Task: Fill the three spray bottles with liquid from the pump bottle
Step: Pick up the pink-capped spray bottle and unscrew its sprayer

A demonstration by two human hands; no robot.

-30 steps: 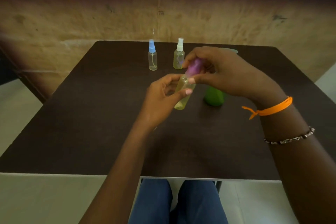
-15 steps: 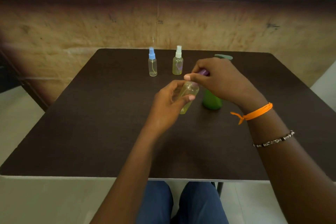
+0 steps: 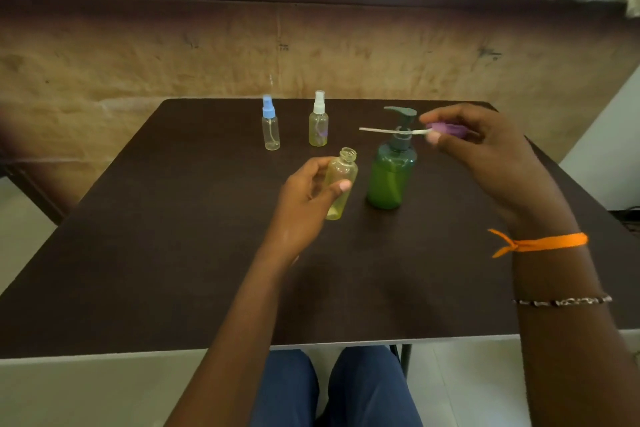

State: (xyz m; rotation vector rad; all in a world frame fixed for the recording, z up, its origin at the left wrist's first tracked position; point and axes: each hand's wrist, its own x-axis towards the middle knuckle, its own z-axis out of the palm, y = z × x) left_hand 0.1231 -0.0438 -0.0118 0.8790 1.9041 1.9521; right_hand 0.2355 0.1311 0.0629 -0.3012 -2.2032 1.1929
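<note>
My left hand (image 3: 304, 199) grips a small yellowish spray bottle (image 3: 341, 184) with its threaded neck uncapped, tilted a little over the table. My right hand (image 3: 485, 149) holds the purple spray cap (image 3: 446, 129) sideways, its white dip tube (image 3: 391, 130) pointing left across the pump head. The green pump bottle (image 3: 391, 180) stands upright between my hands. Two capped spray bottles stand further back: one with a blue cap (image 3: 270, 125), looking clear, and one with a white cap (image 3: 318, 121), yellowish inside.
The dark brown table (image 3: 156, 253) has its near edge just above my knees. A worn brown wall panel (image 3: 173, 52) rises right behind the table's far edge. Pale floor shows on both sides.
My right hand has pulled the purple cap with its tube off the yellowish bottle and swung it to the right. The green pump bottle, earlier mostly hidden behind my hand, now shows fully.
</note>
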